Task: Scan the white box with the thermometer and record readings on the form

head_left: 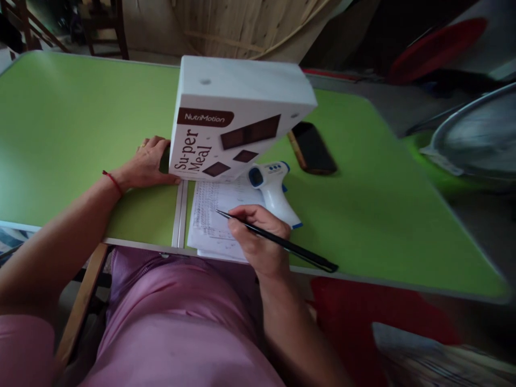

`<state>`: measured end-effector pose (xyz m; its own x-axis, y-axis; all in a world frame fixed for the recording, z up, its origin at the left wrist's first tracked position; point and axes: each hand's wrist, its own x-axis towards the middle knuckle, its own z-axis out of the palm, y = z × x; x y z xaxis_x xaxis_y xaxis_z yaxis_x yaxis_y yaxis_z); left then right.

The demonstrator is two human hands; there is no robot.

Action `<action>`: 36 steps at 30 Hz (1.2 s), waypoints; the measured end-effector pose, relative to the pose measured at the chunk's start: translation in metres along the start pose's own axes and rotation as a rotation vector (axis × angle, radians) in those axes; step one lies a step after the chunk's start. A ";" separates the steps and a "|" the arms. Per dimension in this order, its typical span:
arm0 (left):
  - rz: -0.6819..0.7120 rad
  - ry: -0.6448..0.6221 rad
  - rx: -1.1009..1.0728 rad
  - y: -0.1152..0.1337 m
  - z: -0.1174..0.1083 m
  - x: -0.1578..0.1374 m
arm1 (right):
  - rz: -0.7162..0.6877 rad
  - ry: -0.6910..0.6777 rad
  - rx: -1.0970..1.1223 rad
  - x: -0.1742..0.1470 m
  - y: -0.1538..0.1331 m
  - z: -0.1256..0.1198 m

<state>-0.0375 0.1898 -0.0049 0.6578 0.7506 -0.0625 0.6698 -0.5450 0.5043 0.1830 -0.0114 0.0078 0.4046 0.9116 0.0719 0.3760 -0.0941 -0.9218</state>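
My left hand (147, 164) is at the lower left edge of a white NutriMotion Su-per Meal box (242, 80), which stands upright on the green table. The thumb lies at the box's front bottom corner and the other fingers reach along its side, gripping it. Between the fingers of my right hand (262, 234) is a black pen (290, 247), its tip over papers (217, 215) covered with small writing. A white and blue infrared thermometer (274, 193) lies just beyond that hand, partly on the papers. The box hides the papers' far end.
A dark phone (312, 148) lies right of the box on the green table (379, 215). A metal strip (179, 215) crosses the tabletop beside the papers. Wooden chairs (105, 29) stand behind at the left. A red round object (439, 48) is at the far right.
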 end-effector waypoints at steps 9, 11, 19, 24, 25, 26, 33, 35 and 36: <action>0.046 0.035 0.006 -0.004 0.003 0.000 | -0.069 -0.045 -0.139 0.000 0.004 -0.002; 0.024 0.009 0.020 -0.002 0.002 0.001 | -0.068 -0.045 -0.150 0.000 0.005 -0.002; 0.034 0.044 0.009 -0.006 0.007 0.003 | -0.121 -0.059 -0.132 0.001 0.006 -0.001; 0.075 0.062 -0.016 -0.012 0.009 0.003 | -0.119 -0.053 -0.133 0.001 0.006 -0.001; 0.080 0.064 -0.019 -0.012 0.009 0.003 | -0.116 -0.057 -0.137 0.001 0.006 -0.002; 0.083 0.066 -0.019 -0.012 0.008 0.003 | -0.116 -0.061 -0.141 0.001 0.006 -0.002; 0.023 -0.013 0.035 0.001 0.000 0.000 | -0.146 -0.030 -0.111 0.001 0.006 -0.002; 0.034 -0.006 0.046 0.004 -0.002 -0.002 | -0.165 0.000 -0.113 0.001 0.007 -0.001; 0.041 0.002 0.050 0.004 -0.002 -0.002 | -0.176 0.012 -0.118 0.001 0.008 -0.001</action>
<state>-0.0373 0.1867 -0.0007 0.6845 0.7279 -0.0408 0.6585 -0.5933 0.4629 0.1870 -0.0115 0.0011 0.3342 0.9132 0.2333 0.5362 0.0194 -0.8439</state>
